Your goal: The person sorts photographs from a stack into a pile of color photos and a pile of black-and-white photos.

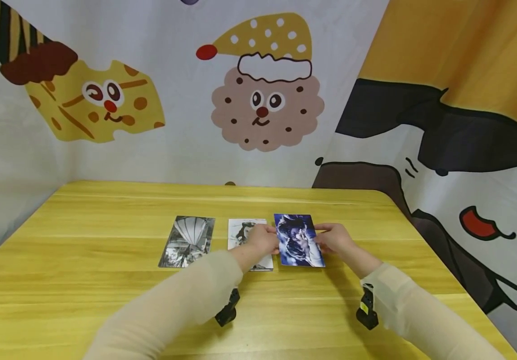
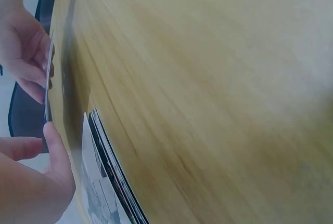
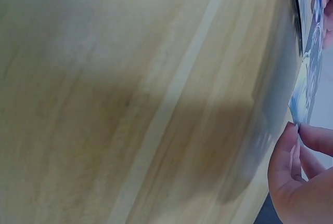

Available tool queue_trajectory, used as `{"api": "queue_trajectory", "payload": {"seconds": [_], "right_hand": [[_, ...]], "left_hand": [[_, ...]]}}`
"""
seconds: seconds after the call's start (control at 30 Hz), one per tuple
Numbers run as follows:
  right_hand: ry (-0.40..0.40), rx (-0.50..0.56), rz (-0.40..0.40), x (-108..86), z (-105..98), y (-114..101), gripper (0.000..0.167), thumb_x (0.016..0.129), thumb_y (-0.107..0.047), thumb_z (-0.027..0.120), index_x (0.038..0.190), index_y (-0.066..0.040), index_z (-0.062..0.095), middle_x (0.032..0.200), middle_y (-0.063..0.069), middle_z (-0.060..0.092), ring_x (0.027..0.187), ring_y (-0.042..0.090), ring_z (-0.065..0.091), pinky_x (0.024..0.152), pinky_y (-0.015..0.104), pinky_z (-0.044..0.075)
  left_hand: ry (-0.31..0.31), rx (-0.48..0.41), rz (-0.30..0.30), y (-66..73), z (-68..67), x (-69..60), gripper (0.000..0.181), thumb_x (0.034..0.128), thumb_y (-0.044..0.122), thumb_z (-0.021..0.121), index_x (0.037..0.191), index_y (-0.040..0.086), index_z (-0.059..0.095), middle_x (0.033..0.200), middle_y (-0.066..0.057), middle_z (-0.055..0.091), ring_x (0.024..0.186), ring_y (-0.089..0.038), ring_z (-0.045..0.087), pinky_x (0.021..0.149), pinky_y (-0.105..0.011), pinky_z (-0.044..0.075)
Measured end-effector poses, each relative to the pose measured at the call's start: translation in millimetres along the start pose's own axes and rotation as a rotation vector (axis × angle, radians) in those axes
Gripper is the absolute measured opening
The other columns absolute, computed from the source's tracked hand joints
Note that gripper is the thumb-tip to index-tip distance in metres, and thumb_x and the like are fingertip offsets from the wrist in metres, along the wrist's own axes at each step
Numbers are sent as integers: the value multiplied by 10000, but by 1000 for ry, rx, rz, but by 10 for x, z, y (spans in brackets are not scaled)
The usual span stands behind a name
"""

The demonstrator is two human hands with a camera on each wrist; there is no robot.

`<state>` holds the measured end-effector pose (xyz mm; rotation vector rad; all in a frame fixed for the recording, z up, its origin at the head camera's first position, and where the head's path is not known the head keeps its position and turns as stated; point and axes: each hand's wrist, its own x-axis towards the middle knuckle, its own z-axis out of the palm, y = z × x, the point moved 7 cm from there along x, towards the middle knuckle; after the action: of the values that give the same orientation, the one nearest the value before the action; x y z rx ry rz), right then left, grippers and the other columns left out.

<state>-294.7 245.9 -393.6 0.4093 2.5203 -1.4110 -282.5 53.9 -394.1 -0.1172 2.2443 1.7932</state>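
A blue-and-white picture card (image 1: pixel 300 241) is held above the table between both hands. My right hand (image 1: pixel 337 237) pinches its right edge between thumb and fingers, as the right wrist view shows at the card's (image 3: pixel 307 83) corner. At the left edge my left hand (image 1: pixel 262 239) holds the card with its fingertips; in the left wrist view one fingertip (image 2: pixel 49 126) meets the edge-on card (image 2: pixel 49 86). Below my left hand lies a stack of black-and-white picture cards (image 1: pixel 264 264), partly hidden by that hand and seen from the side (image 2: pixel 106 182) in the left wrist view.
Another black-and-white picture card (image 1: pixel 188 240) lies on the wooden table (image 1: pixel 118 220) left of the stack, its lower corner close to my left sleeve (image 1: pixel 181 295). A cartoon-printed curtain (image 1: pixel 177 160) hangs behind the table. Wrist cameras (image 1: pixel 367 307) sit under both forearms.
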Motion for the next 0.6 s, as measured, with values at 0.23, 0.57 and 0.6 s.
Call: {"api": "queue_trajectory", "payload": {"seconds": [0.23, 0.57, 0.6], "right_hand": [[5, 1, -1, 48, -34, 54, 488, 837, 40, 576, 1315, 66, 484, 966, 145, 608, 552, 88, 513, 521, 214, 520], [22, 5, -25, 61, -58, 89, 472, 811, 57, 559, 1275, 107, 491, 659, -17, 536, 566, 70, 499, 515, 197, 505], [27, 6, -27, 59, -59, 83, 468, 805, 57, 559, 1265, 112, 495, 652, -21, 527, 552, 72, 489, 510, 198, 499]], "left_hand": [[-27, -85, -19, -18, 80, 10, 422, 812, -93, 486, 1233, -115, 511, 973, -208, 632, 545, -94, 513, 645, -259, 599], [-26, 10, -18, 4, 82, 7, 367, 869, -8, 513, 1230, -74, 534, 1071, -202, 634, 675, -195, 627, 655, -271, 599], [-27, 17, -9, 16, 71, 8, 369, 871, -5, 510, 1234, -73, 534, 1094, -206, 631, 717, -216, 642, 661, -278, 600]]}}
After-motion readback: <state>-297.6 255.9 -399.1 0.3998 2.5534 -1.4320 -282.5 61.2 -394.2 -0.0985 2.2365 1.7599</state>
